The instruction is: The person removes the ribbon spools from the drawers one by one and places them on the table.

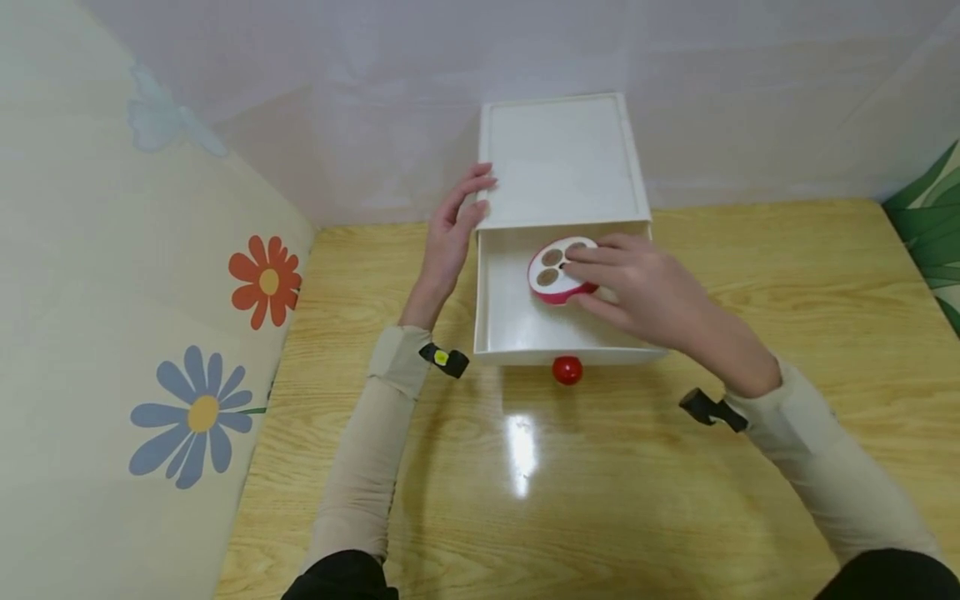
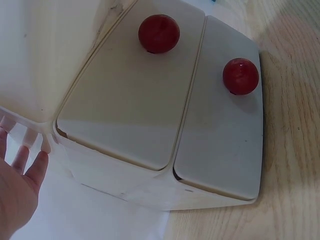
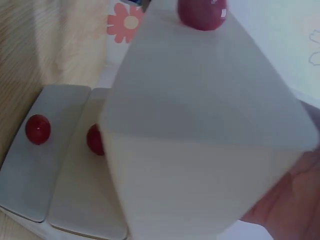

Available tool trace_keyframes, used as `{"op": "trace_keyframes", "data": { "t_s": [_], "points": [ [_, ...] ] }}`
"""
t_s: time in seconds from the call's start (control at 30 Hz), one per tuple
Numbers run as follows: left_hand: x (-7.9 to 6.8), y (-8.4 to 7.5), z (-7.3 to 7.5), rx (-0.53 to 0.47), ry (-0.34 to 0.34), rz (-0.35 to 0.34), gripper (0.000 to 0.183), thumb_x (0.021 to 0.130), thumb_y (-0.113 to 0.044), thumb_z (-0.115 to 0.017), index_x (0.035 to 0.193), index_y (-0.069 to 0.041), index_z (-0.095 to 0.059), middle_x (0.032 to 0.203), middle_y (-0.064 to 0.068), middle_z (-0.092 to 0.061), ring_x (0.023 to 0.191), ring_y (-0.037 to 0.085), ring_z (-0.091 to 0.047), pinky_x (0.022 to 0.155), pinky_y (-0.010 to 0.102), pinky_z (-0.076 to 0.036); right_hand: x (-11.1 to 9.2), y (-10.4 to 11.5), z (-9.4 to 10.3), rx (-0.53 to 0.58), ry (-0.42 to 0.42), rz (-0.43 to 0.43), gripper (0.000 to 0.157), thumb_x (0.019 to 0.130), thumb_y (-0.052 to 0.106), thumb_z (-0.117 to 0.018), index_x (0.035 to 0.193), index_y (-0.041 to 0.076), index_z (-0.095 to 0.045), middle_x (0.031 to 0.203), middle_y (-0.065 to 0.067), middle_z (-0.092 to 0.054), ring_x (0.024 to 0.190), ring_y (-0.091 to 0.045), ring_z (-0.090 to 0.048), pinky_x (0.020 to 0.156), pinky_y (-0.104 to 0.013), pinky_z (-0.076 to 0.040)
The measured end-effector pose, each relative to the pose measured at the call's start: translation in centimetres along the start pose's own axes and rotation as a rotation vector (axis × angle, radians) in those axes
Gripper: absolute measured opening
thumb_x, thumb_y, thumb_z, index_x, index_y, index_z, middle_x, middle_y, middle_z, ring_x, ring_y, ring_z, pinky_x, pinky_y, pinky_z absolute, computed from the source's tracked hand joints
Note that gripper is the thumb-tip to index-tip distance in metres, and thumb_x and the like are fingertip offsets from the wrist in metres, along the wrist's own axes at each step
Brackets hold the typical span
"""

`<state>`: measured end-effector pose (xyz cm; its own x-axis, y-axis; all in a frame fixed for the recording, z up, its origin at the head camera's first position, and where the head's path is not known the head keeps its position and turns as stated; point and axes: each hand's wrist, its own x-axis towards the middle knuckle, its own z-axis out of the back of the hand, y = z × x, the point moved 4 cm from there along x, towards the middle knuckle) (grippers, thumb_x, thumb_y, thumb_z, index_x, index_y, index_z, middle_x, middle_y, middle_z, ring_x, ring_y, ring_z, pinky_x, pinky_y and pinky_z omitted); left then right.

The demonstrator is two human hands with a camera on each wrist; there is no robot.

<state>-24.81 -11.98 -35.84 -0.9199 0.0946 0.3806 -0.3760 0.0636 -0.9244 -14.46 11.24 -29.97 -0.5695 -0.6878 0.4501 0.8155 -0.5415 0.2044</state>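
A white drawer cabinet [image 1: 558, 158] stands against the wall, its top drawer [image 1: 517, 325] pulled out by a red knob side facing me. Inside the drawer's outline in the head view, my right hand [image 1: 637, 287] grips a round white thing with a pink rim and brown discs [image 1: 542, 287], fingers over its top and thumb at its near edge. My left hand [image 1: 450, 233] rests against the cabinet's left side, fingertips on the top edge. In the right wrist view the drawer front [image 3: 200, 90] hides most of the right hand [image 3: 292, 200].
Below the pulled-out drawer, two lower drawers show shut in the left wrist view, the middle one [image 2: 125, 95] and the bottom one [image 2: 220, 125], each with a red knob. The cabinet stands on a wood-grain table [image 1: 465, 500]. A wall with flower pictures [image 1: 202, 414] borders the left.
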Motion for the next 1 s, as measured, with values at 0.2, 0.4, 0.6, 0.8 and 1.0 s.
{"op": "trace_keyframes", "data": {
  "t_s": [0.2,0.4,0.6,0.8,1.0],
  "points": [
    [0.0,0.0,0.1,-0.001,0.006,0.0,0.033,0.102,-0.006,-0.054,0.129,0.011,-0.061,0.155,0.012,-0.051,0.147,0.011,-0.039,0.122,0.027,-0.027,-1.1,0.4,2.5,0.013,-0.148,0.06,0.037,0.092,0.021,-0.08,0.116,-0.006,-0.075,0.121,-0.021,-0.072,0.106,-0.049,-0.067,0.09,-0.062,-0.056],
    [-0.1,0.1,0.2,0.002,0.014,0.002,0.032,0.103,-0.008,-0.053,0.13,0.008,-0.062,0.156,0.009,-0.051,0.148,0.01,-0.037,0.122,0.03,-0.027,-2.4,-0.4,4.7,-0.024,-0.228,0.008,0.063,0.107,0.051,-0.049,0.114,-0.007,-0.076,0.119,-0.021,-0.073,0.105,-0.049,-0.068,0.086,-0.064,-0.057],
    [-0.2,0.1,0.4,0.018,0.013,-0.003,0.033,0.103,-0.009,-0.053,0.131,0.007,-0.062,0.155,0.007,-0.051,0.147,0.009,-0.037,0.122,0.03,-0.027,-4.1,-1.7,6.3,-0.03,-0.314,-0.09,0.068,0.105,0.057,-0.05,0.117,-0.005,-0.075,0.12,-0.02,-0.073,0.111,-0.049,-0.065,0.1,-0.057,-0.053],
    [-0.2,0.0,0.7,0.012,0.005,-0.001,0.033,0.103,-0.01,-0.054,0.131,0.006,-0.062,0.155,0.007,-0.051,0.147,0.009,-0.037,0.122,0.029,-0.027,-5.4,-3.4,6.9,-0.069,-0.448,-0.15,0.064,0.102,0.055,-0.057,0.111,-0.005,-0.077,0.119,-0.02,-0.074,0.111,-0.05,-0.066,0.111,-0.044,-0.048],
    [-0.2,-0.1,0.9,0.01,-0.007,0.008,0.033,0.103,-0.01,-0.054,0.131,0.006,-0.062,0.155,0.006,-0.052,0.147,0.009,-0.038,0.121,0.028,-0.028,-6.9,-6.0,6.3,-0.106,-0.5,-0.252,0.051,0.099,0.042,-0.068,0.111,-0.007,-0.076,0.121,-0.02,-0.072,0.115,-0.05,-0.065,0.109,-0.051,-0.048]
  ]
}}
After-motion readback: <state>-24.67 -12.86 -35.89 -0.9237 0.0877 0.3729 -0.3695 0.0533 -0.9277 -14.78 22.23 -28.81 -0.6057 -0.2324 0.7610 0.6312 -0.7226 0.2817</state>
